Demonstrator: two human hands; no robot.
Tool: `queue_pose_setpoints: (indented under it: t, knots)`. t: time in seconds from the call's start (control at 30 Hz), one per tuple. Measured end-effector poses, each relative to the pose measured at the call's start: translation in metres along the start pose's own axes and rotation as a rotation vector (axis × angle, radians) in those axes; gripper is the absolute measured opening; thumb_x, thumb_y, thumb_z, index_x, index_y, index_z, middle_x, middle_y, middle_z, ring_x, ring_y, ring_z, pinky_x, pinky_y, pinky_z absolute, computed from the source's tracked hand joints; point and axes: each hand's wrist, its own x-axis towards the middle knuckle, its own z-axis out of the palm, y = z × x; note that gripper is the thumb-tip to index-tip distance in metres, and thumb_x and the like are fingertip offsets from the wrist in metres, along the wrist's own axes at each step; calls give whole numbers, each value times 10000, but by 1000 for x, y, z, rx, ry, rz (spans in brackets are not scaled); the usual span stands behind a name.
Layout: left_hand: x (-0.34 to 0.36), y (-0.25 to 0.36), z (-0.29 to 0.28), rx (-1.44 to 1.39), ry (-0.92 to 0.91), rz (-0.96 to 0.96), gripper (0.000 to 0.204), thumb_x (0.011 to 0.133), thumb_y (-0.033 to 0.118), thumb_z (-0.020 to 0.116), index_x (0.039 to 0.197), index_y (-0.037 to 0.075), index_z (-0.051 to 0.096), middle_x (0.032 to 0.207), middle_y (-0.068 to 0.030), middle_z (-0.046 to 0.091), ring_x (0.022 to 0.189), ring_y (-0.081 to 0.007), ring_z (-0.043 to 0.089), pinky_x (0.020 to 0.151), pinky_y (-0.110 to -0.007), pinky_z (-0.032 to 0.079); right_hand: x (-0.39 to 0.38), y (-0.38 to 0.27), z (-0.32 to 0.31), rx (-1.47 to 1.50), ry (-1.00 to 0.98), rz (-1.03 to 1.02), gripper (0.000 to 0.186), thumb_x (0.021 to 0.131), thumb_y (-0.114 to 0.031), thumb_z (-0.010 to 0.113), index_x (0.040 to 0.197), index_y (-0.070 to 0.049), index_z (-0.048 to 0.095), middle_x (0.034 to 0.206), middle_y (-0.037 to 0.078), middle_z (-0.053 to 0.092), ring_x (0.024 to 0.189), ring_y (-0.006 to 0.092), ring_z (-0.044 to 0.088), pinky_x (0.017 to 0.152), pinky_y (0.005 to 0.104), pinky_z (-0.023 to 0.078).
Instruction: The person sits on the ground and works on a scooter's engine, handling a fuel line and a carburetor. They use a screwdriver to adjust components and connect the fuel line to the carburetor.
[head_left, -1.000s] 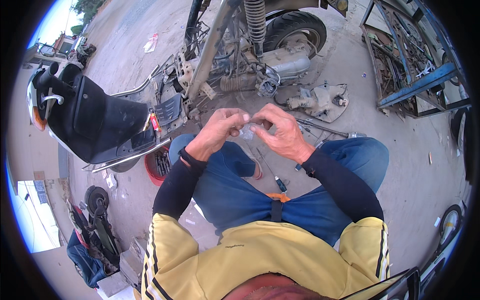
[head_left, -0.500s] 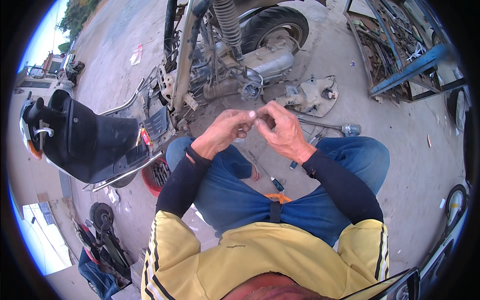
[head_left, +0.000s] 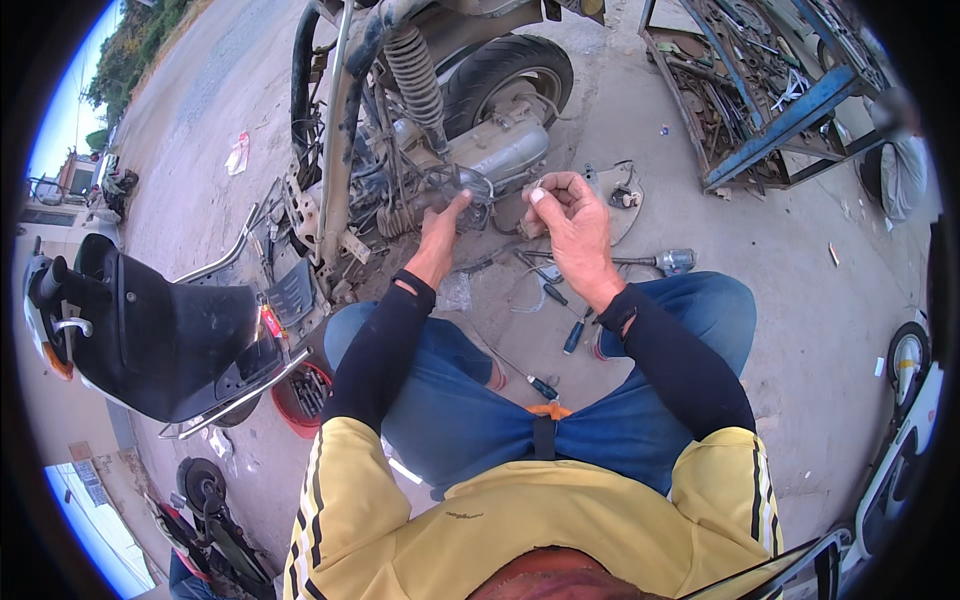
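Scooter engine (head_left: 510, 148) ahead of both hands, long axis slanting up-right toward rear wheel (head_left: 490, 75). Left hand (head_left: 438, 238) nearer its lower-left end, thumb extended; grip, contact unclear. Right hand (head_left: 577, 228) farther right, fingertips pinched together; cannot tell on what.

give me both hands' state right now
Left hand: partly hidden, grip can't be told.
Right hand: closed in a pinch; anything held is too small to tell.

Engine (head_left: 508, 148): grimy silver-grey, casing exposed, aslant just nearside of wheel (head_left: 488, 80); cables crowd left end. Small piece (head_left: 536, 184): pinched in right hand (head_left: 577, 228), mostly hidden, farther nearside of wheel.
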Motion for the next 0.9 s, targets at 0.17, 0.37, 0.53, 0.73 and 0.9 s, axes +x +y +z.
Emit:
queue_pose_setpoints:
  t: [0.17,0.37,0.53,0.73,0.9]
  knots:
    - [44,-34,6,-98,120,113,1019,787,412,867,1467,-96,301,1394,-192,515,1297,-290,499,1113,-425,379,3,5,-5,-108,79,-165,181,972,-97,688,1090,7,600,932,30,651,758,60,581,661,223,485]
    - [50,-35,5,-196,111,112,894,782,331,867,1408,-82,381,1354,-174,541,1245,-263,527,1078,-376,403,0,0,-8,-216,117,-334,187,961,-76,701,1111,-5,616,993,20,655,819,56,581,712,233,491]
    - [33,-30,20,-201,306,135,440,902,264,720,1210,-6,559,1096,-109,674,927,-217,693,778,-369,576,1,-1,-10,-189,69,-398,246,985,-64,657,1224,-14,626,1049,24,656,874,70,610,732,232,503]
    - [-25,16,33,-449,-127,-67,292,982,364,605,1158,135,646,1055,-20,722,967,-182,685,840,-390,546,3,-16,-18,33,-30,-185,294,1007,-95,633,1289,-16,614,1050,54,681,867,90,628,705,237,514]
    - [-37,24,28,-518,-215,-106,324,974,436,605,1156,172,654,1088,-10,727,995,-191,678,899,-424,513,11,-19,-22,316,-67,-4,285,1003,-140,653,1263,-28,620,1054,76,699,854,119,650,704,267,531]
